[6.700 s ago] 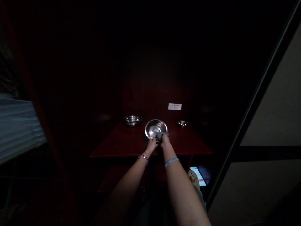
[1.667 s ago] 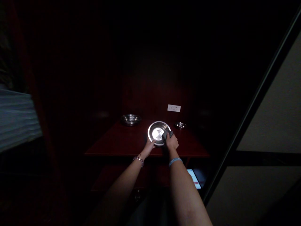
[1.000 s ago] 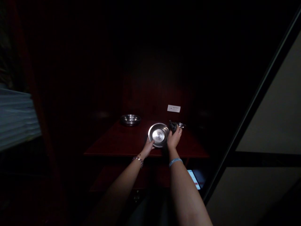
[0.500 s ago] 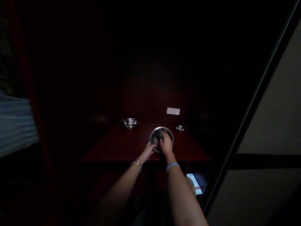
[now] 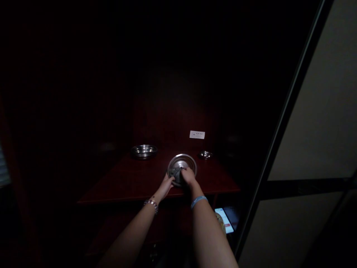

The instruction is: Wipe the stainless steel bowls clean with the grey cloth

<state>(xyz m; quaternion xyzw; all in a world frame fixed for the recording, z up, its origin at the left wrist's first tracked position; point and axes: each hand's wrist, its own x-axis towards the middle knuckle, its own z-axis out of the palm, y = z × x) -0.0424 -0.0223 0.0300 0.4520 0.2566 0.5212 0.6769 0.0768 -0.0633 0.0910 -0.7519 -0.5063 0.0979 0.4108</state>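
Observation:
A shiny round metal bowl is tilted toward me above the front of the dark red shelf. My left hand grips its lower left rim, with the thumb on the inside. Inside the bowl, my right hand is closed on a dark grey cloth and presses it against the lower inner wall. Part of the cloth is hidden by the fingers. A beaded bracelet is on my left wrist and a blue band on my right.
Shallow metal bowls sit stacked at the back left of the shelf. One small metal bowl stands at the back right, below a white socket panel. A lit phone lies lower right, beside a pale sliding door.
My right hand has moved the cloth from the upper part of the bowl's inside down to its lower left. The view has swung slightly to the right.

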